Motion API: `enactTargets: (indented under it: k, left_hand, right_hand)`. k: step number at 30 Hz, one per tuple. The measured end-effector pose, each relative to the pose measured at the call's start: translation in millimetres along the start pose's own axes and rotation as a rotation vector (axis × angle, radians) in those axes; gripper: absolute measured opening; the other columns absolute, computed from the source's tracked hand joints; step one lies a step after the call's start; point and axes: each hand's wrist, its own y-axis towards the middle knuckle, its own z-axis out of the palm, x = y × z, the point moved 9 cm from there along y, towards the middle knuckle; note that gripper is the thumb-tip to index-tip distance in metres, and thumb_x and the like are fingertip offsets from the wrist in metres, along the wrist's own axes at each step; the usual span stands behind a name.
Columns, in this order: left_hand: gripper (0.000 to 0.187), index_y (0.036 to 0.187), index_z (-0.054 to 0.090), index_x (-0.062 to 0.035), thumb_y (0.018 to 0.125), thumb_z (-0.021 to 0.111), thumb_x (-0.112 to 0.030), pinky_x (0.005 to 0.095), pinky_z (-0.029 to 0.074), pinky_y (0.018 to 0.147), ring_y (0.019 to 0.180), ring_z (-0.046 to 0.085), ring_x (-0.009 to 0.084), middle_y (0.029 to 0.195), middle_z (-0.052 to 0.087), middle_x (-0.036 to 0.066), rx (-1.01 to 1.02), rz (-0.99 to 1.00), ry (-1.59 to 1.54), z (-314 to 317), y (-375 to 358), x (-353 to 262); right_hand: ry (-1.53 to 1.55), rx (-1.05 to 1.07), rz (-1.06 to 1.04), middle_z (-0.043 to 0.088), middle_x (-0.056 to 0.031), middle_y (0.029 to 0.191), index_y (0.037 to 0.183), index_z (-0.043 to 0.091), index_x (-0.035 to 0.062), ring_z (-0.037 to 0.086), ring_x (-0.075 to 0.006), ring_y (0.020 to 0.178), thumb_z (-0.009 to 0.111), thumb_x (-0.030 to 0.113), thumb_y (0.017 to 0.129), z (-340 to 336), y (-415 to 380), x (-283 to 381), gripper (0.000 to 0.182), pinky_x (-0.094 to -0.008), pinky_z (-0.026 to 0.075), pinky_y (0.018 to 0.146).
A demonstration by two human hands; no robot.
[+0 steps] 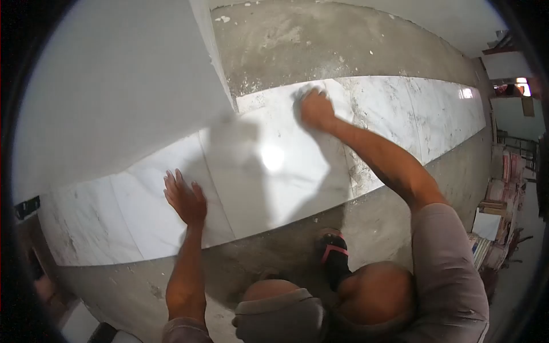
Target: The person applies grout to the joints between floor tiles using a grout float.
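A row of white marbled tiles (297, 188) runs across the grey floor, with dusty smears on several of them. My left hand (186, 199) rests on a tile left of the middle, its fingers spread and nothing held. Farther away, near the far edge of the row, my right hand (318, 108) is closed and pressed to a tile. A small grey thing shows at its fingertips, blurred and mostly hidden, so I cannot make it out. Bright light reflects off the tile between my hands.
A pale wall (126, 80) stands at the upper left, its corner meeting the tiles. Bare rough concrete (343, 40) lies beyond the row. My knees and a dark shoe (333, 251) are at the near side. Stacked boxes (500, 191) line the right side.
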Motion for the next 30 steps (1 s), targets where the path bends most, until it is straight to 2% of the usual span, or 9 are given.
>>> enactTargets:
  k: [2, 5, 9, 14, 17, 21, 26, 28, 30]
  left_hand:
    - [0.060, 0.145, 0.036, -0.0071, 0.091, 0.054, -0.023, 0.0530, 0.016, 0.117, 0.144, 0.024, 0.0340, 0.155, 0.029, 0.016, 0.003, -0.010, -0.013, -2.6, 0.7, 1.2]
    - [0.060, 0.147, 0.035, -0.0079, 0.092, 0.053, -0.021, 0.0536, 0.017, 0.116, 0.143, 0.025, 0.0343, 0.154, 0.029, 0.016, 0.023, -0.018, 0.004, -0.7, 1.8, 1.1]
    - [0.060, 0.144, 0.037, -0.0037, 0.089, 0.054, -0.023, 0.0524, 0.017, 0.117, 0.144, 0.025, 0.0340, 0.154, 0.029, 0.016, 0.031, -0.021, 0.016, -0.3, 1.1, 3.1]
    - [0.060, 0.144, 0.037, -0.0055, 0.090, 0.054, -0.025, 0.0554, 0.018, 0.115, 0.144, 0.025, 0.0350, 0.153, 0.031, 0.017, -0.001, 0.014, -0.042, -5.2, 2.8, 3.6]
    - [0.059, 0.143, 0.037, -0.0058, 0.090, 0.055, -0.025, 0.0560, 0.017, 0.115, 0.144, 0.025, 0.0356, 0.153, 0.031, 0.018, -0.002, -0.007, -0.029, -0.2, 2.4, 4.1]
    - [0.060, 0.143, 0.036, -0.0068, 0.089, 0.055, -0.026, 0.0561, 0.016, 0.116, 0.144, 0.024, 0.0361, 0.153, 0.030, 0.018, 0.013, -0.013, -0.032, 0.0, -0.4, 3.1]
    - [0.063, 0.145, 0.033, -0.0080, 0.089, 0.056, -0.027, 0.0564, 0.016, 0.116, 0.143, 0.024, 0.0361, 0.152, 0.031, 0.018, 0.022, -0.024, -0.009, -0.7, 4.2, 4.4]
    - [0.064, 0.145, 0.032, -0.0082, 0.089, 0.057, -0.027, 0.0566, 0.016, 0.116, 0.144, 0.024, 0.0357, 0.152, 0.031, 0.018, 0.008, -0.014, -0.022, 0.3, 3.4, 4.6]
    - [0.061, 0.145, 0.035, -0.0080, 0.090, 0.056, -0.025, 0.0558, 0.017, 0.115, 0.143, 0.025, 0.0348, 0.153, 0.031, 0.016, -0.009, -0.014, -0.047, -1.9, 6.6, 1.7]
  right_hand:
    - [-0.104, 0.077, -0.128, 0.057, -0.0275, 0.101, 0.107, 0.060, -0.0130, 0.060, -0.0319, 0.086, 0.059, 0.011, 0.081, 13.0, -19.1, 29.8, 0.035, -0.0416, 0.057, 0.059]
    - [-0.085, 0.030, 0.000, 0.057, -0.0268, 0.105, 0.110, 0.059, -0.0123, 0.061, -0.0344, 0.095, 0.059, 0.010, 0.082, 12.8, 1.8, -16.0, 0.036, -0.0416, 0.058, 0.064]
    - [0.114, 0.354, 0.190, 0.055, -0.0252, 0.118, 0.115, 0.059, -0.0046, 0.058, -0.0417, 0.108, 0.058, 0.013, 0.084, -0.4, 3.2, -50.6, 0.035, -0.0456, 0.055, 0.083]
    - [0.157, 0.095, 0.142, 0.055, -0.0209, 0.103, 0.108, 0.052, -0.0030, 0.059, -0.0346, 0.095, 0.057, 0.018, 0.084, -9.4, -96.2, 63.8, 0.032, -0.0471, 0.055, 0.069]
    - [0.167, -0.149, 0.039, 0.058, -0.0214, 0.106, 0.124, 0.054, -0.0034, 0.055, -0.0362, 0.101, 0.057, 0.029, 0.088, -15.6, -182.4, 122.2, 0.049, -0.0546, 0.042, 0.089]
    - [0.278, 0.162, -0.222, 0.047, -0.0267, 0.136, 0.141, 0.040, -0.0010, 0.048, -0.0457, 0.121, 0.052, 0.028, 0.093, 27.8, -256.7, 179.0, 0.057, -0.0654, 0.029, 0.105]
    - [-0.052, -0.068, -0.354, 0.050, -0.0244, 0.132, 0.134, 0.047, 0.0030, 0.047, -0.0417, 0.121, 0.049, 0.024, 0.093, 56.7, -102.3, 106.8, 0.046, -0.0600, 0.030, 0.107]
    - [0.178, 0.022, -0.042, 0.058, -0.0238, 0.117, 0.123, 0.055, 0.0020, 0.054, -0.0397, 0.110, 0.055, 0.016, 0.087, 9.5, 8.6, 37.5, 0.039, -0.0559, 0.040, 0.097]
    - [0.128, -0.222, 0.045, 0.058, -0.0230, 0.108, 0.108, 0.057, 0.0027, 0.059, -0.0398, 0.096, 0.056, 0.009, 0.082, -12.1, 72.6, -20.4, 0.027, -0.0494, 0.050, 0.082]
